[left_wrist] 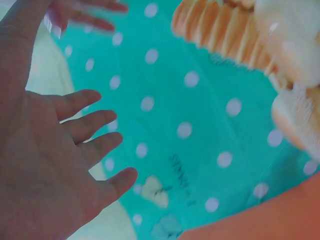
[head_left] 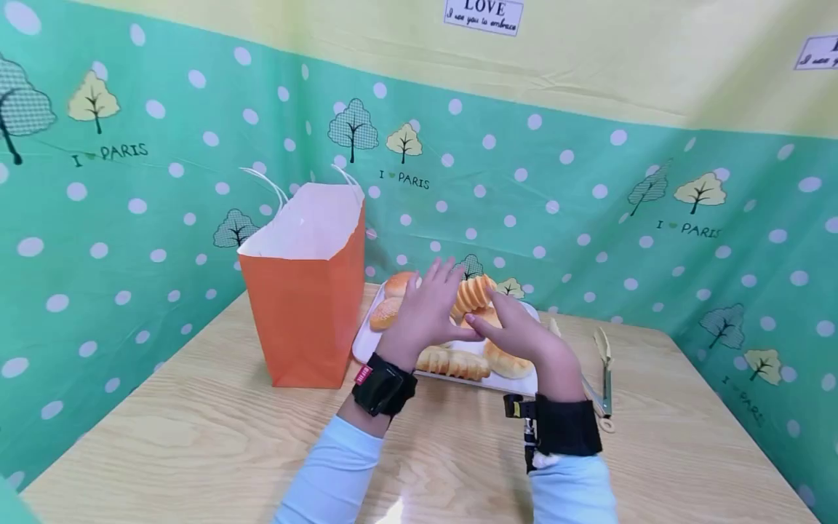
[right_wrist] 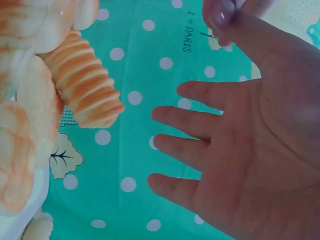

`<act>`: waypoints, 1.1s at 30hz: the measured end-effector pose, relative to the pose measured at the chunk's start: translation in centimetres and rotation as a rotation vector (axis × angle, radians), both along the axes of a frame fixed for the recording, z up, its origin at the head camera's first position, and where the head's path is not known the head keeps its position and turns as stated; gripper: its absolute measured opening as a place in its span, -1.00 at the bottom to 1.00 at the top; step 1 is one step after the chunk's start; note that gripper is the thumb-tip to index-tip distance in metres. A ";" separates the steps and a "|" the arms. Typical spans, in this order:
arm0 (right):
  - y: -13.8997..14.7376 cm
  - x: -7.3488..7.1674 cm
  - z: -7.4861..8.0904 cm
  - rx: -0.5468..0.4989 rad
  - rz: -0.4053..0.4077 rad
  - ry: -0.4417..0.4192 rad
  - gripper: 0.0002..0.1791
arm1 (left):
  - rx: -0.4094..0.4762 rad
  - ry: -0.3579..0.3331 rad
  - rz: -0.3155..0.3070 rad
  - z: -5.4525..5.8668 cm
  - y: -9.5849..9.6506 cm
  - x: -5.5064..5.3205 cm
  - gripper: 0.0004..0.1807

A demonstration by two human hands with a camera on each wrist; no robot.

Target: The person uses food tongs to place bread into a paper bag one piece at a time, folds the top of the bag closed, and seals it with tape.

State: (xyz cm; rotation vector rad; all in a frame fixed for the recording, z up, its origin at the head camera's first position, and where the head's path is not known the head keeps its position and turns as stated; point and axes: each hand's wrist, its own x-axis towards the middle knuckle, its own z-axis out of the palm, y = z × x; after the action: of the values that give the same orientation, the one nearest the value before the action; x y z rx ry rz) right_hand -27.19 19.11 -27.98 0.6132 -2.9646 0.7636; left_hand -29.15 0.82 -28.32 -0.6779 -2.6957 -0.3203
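Fingers of the left hand (head_left: 424, 313) and right hand (head_left: 524, 335) are standing apart, gripping nothing; whether the thumbs are touching, I cannot tell. Just beyond them, showing between both hands, a ridged bread (head_left: 474, 293) is lying aslant, its far end pointing rightward, seemingly nearer the right fingers. Leftward of the left fingers, the tray (head_left: 364, 348) is ending beside an orange bag (head_left: 288, 320); rightward of the right, tongs (head_left: 607, 393) are lying, with tabletop (head_left: 681, 429) stretching past.

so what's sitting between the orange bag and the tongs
In the head view, the white tray of bread lies between the orange bag and the tongs; the left hand and right hand appear in front of it.
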 end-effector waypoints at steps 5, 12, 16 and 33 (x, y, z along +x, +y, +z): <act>0.7 1.6 0.9 -0.003 -0.019 -0.043 -0.10 | 0.095 0.065 0.056 3.2 -3.2 1.5 0.15; 1.5 3.3 2.5 0.016 -0.050 -0.078 -0.11 | 0.408 0.343 0.227 6.6 -10.6 4.3 -0.21; 1.5 3.8 3.1 0.021 -0.032 -0.079 -0.12 | 0.438 0.290 0.317 6.5 -12.8 5.1 -0.44; -0.4 4.4 3.8 0.025 0.058 -0.021 -0.25 | 0.292 0.146 0.138 5.9 -8.8 4.3 -0.85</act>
State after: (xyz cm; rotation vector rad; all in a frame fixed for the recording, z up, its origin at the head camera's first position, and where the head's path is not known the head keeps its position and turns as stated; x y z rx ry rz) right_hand -22.79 18.72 -24.23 0.7000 -2.9921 0.7432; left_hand -24.84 -8.00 -22.41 -0.4108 -2.4721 -0.5891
